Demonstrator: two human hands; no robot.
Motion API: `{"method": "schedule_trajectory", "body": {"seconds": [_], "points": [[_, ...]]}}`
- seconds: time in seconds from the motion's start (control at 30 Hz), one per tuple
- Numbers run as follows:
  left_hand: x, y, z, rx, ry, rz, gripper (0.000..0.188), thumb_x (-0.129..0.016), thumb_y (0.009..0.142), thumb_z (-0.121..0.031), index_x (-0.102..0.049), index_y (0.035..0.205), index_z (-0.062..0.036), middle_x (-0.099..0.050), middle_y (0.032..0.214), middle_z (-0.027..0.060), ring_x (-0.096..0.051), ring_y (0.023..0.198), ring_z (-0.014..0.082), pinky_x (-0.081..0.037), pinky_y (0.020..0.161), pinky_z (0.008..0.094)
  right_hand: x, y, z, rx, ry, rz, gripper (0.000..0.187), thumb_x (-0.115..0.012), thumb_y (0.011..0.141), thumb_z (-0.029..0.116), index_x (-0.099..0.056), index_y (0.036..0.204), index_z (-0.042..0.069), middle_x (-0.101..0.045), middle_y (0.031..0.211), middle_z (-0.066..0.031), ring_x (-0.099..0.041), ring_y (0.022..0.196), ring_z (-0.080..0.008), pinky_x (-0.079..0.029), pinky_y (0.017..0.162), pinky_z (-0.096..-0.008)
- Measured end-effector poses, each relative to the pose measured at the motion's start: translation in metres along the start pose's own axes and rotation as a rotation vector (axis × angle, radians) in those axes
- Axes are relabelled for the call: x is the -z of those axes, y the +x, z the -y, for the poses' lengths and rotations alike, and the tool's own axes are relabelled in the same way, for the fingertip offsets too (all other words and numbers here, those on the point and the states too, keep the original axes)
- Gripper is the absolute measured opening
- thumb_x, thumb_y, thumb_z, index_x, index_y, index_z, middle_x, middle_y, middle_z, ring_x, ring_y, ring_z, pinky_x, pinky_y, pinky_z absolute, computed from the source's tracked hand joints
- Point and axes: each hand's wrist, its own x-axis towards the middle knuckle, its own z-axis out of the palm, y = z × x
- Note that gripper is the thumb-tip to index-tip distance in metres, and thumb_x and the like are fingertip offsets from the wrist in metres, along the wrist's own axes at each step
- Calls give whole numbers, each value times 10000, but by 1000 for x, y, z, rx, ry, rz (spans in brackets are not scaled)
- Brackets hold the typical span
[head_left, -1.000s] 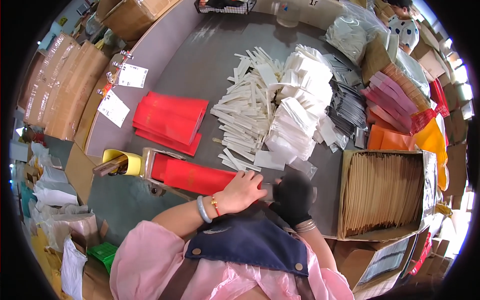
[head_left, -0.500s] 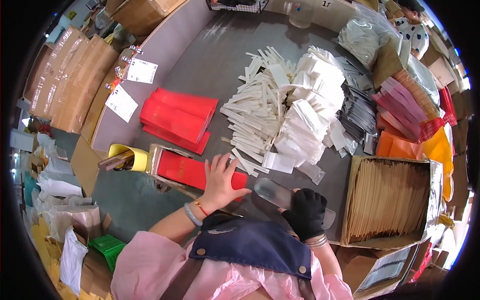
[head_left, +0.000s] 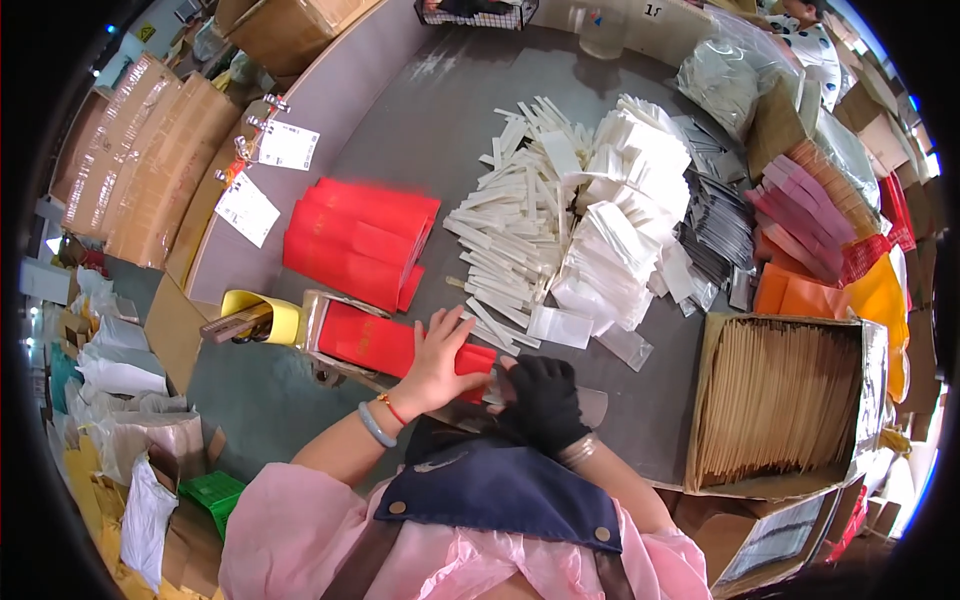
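A red paper packet (head_left: 368, 340) with gold print lies in an open-topped narrow box (head_left: 316, 312) in front of me, its right end sticking out. My left hand (head_left: 437, 362) rests over that end, thumb and fingers spread apart. My right hand (head_left: 545, 408), in a black fingerless glove, is closed around a clear, flat plastic strip (head_left: 592, 406) with a rounded end. It is close to the packet's right end; the strip's left part is mostly hidden by the glove. More red packets (head_left: 350, 240) lie stacked on the table just beyond the box.
White paper strips (head_left: 510, 230) and small white packets (head_left: 625, 210) are heaped mid-table, with dark packets (head_left: 718, 225) beside them. A carton of upright brown cards (head_left: 785, 400) stands at right. A yellow holder (head_left: 262, 318) sits left of the narrow box. Tags (head_left: 248, 208) hang on the left wall.
My right hand has moved left with the clear plastic strip, up to the red packet's end. My left hand stays over the packet, its fingers slightly shifted.
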Motion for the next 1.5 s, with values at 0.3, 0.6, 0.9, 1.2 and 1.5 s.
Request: {"method": "schedule_trajectory", "body": {"seconds": [0.3, 0.6, 0.9, 1.2, 1.5], "points": [[6, 80, 39, -469, 183, 19, 137, -728, 740, -142, -665, 860, -126, -589, 891, -4, -551, 933, 209, -434, 789, 369, 108, -132, -134, -578, -385, -606, 446, -784, 742, 124, -604, 1139, 32, -602, 1141, -145, -573, 1085, -311, -442, 986, -405], [-2, 87, 5, -617, 98, -9, 101, -702, 775, -142, -627, 828, -99, -576, 864, 35, -555, 878, 256, -454, 765, 380, 182, -230, -203, -1056, -592, -381, 402, -674, 835, 134, -596, 1194, -29, -609, 1169, -203, -559, 1125, -367, -448, 983, -428], [-41, 94, -41, -417, 116, -15, 227, -754, 716, -174, -596, 867, -109, -547, 976, 47, -524, 925, 274, -406, 798, 405, 176, -212, -209, -1105, -836, -320, 421, -624, 867, 199, -548, 1221, -18, -592, 1128, -198, -563, 1081, -385, -470, 929, -465], [-18, 83, -64, -480, -93, 10, 184, -755, 731, -140, -590, 793, -87, -610, 761, 62, -585, 798, 250, -428, 747, 387, 181, -220, -215, -1172, -709, -307, 378, -535, 939, 175, -534, 1256, -31, -585, 1201, -227, -558, 1125, -400, -462, 958, -454], [-15, 20, -53, -433, -49, 159, 338, -830, 646, -238, -661, 913, -118, -595, 1004, 23, -540, 1007, 250, -401, 864, 393, 135, -128, -103, -601, -112, -276, 204, -591, 888, 32, -675, 1073, 13, -644, 917, -148, -624, 871, -299, -484, 797, -372]]}}
